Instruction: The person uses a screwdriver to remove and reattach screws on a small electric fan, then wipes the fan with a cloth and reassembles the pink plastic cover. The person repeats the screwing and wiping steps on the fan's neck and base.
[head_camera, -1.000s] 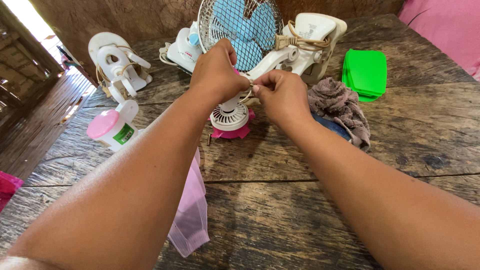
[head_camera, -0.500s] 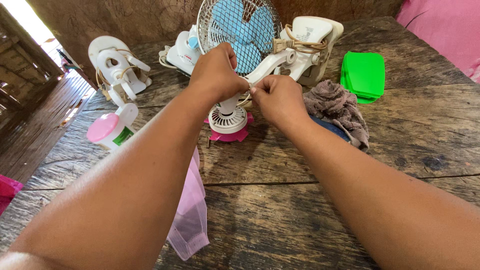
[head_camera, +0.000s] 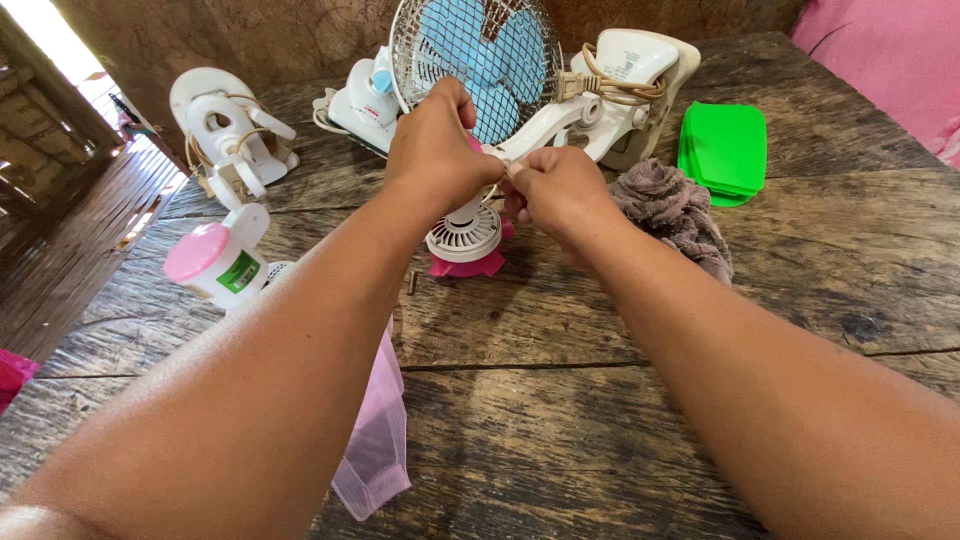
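Both hands, your left hand (head_camera: 432, 150) and right hand (head_camera: 556, 188), are still pinching one small part by the fan (head_camera: 478, 60), mid-frame; nothing is coming loose.

**Makeshift fan repair spot in a rustic home**

Looks like an informal home workshop, w/ small fan parts spread over a rough wooden table (head_camera: 620, 400) of cracked, weathered planks. A small fan (head_camera: 478, 60) w/ wire cage and blue blades stands in the middle; white fan bodies (head_camera: 228, 130) and a base w/ coiled cord (head_camera: 625, 80) lie around it. A rag (head_camera: 675, 215) and loose screw (head_camera: 411, 283) sit nearby. Plank floor (head_camera: 70, 250) at left, daylight coming in.
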